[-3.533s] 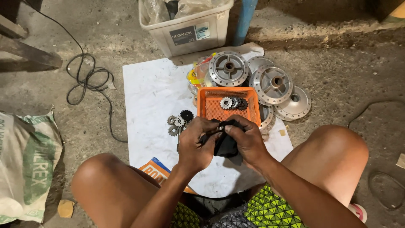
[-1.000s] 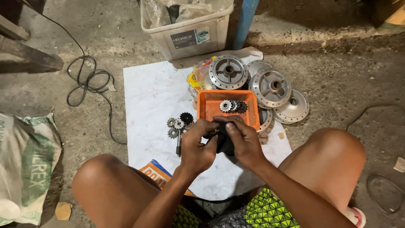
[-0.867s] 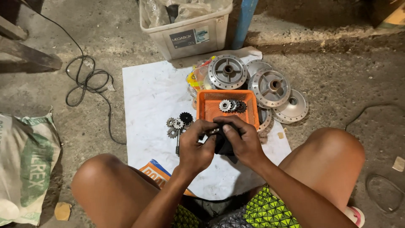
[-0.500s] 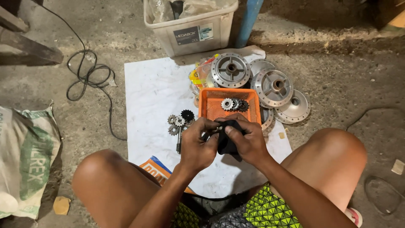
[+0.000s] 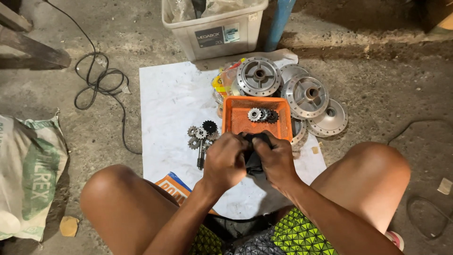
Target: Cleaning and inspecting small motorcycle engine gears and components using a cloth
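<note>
Hands [image 5: 250,160] unmoved; three basket gears [image 5: 263,114]

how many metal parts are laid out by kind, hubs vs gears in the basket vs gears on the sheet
Round silver hub discs beside the orange basket: 4 clearly seen
Gears in the basket: 3
Gears on the white sheet: about 4, bunched together
Total: about 11
Both hands, left and right, grip a dark cloth; anything inside is hidden.

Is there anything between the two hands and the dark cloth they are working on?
Nothing visible does. The left hand and the right hand both close directly on the crumpled dark cloth, just in front of the orange mesh plastic basket.
</note>
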